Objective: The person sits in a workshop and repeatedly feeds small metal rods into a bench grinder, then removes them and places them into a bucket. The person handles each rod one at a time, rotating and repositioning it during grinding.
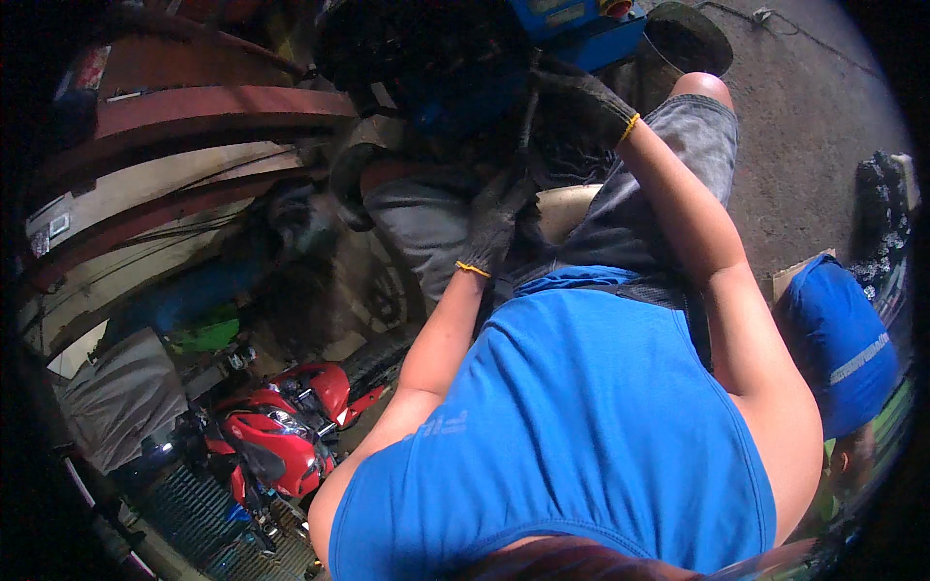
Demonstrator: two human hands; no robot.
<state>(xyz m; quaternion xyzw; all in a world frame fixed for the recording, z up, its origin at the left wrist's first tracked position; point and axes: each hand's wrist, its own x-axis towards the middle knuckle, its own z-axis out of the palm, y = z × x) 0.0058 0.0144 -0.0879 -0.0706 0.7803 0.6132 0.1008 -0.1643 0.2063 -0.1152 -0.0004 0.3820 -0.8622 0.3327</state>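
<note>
Dark knitted work gloves with yellow cuffs cover both of my hands. My left hand (496,215) is closed in front of my lap, around the lower end of a slim grey metal bar (528,121). My right hand (584,94) reaches farther out, with its fingers closed at the bar's upper end. The bar stands roughly lengthwise between the two hands. Deep shadow hides its far end and whatever it touches. Beyond the hands sits a dark, unclear mass, beside a blue machine housing (572,29).
A dark round bucket (686,41) stands past my right knee. Reddish-brown beams (223,111) run along the left. A red motorcycle (281,436) is at lower left, near a grey cover (126,397). On the right, a person in a blue top (841,339) is close to my elbow.
</note>
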